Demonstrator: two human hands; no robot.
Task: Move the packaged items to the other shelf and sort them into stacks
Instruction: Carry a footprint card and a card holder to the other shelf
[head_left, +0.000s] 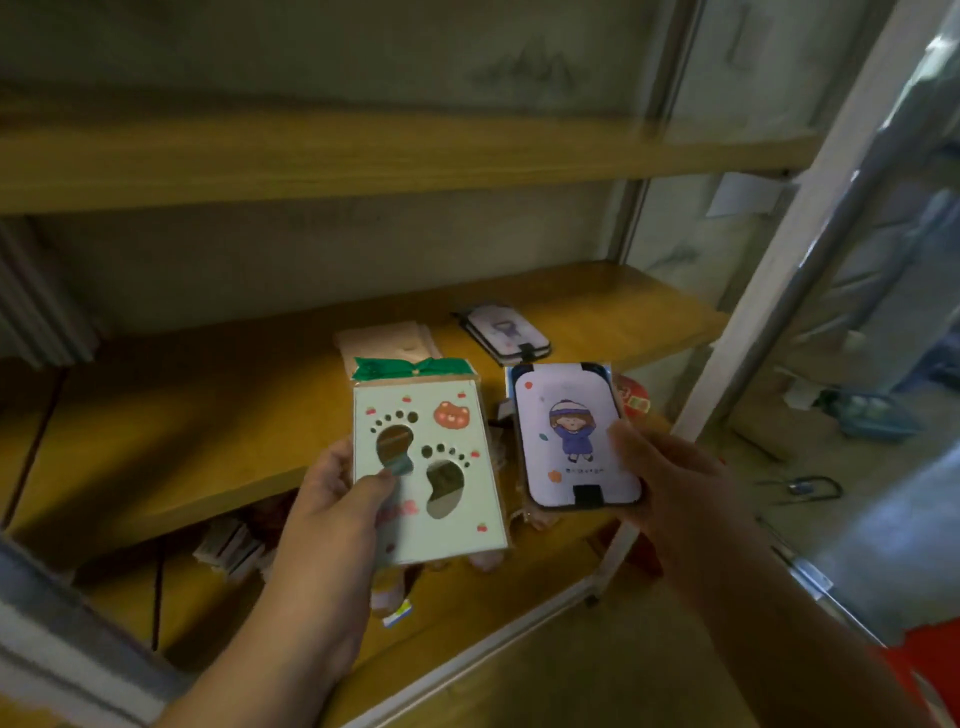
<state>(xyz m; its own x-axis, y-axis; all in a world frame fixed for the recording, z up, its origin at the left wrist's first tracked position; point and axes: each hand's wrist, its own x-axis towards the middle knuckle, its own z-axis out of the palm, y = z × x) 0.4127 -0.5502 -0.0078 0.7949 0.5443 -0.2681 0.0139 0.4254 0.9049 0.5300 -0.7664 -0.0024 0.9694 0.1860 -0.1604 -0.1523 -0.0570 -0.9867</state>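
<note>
My left hand (332, 499) grips a pale green packaged card (447, 499) with footprint cut-outs, a bear sticker and a green bow on top. In my right hand (670, 483) I hold a lilac packaged item (571, 415) printed with a cartoon child in a purple coat. Both packages hang in front of the middle wooden shelf (182, 415). On that shelf lie a beige packaged item (389, 340) and, further right, a small stack of lilac cartoon items (506, 332).
An upper wooden shelf (311, 156) runs across the top. The lower shelf (467, 618) holds several more packaged items (234, 545). A white metal upright (779, 260) frames the rack on the right. Beyond it are floor clutter and a cardboard box (779, 415).
</note>
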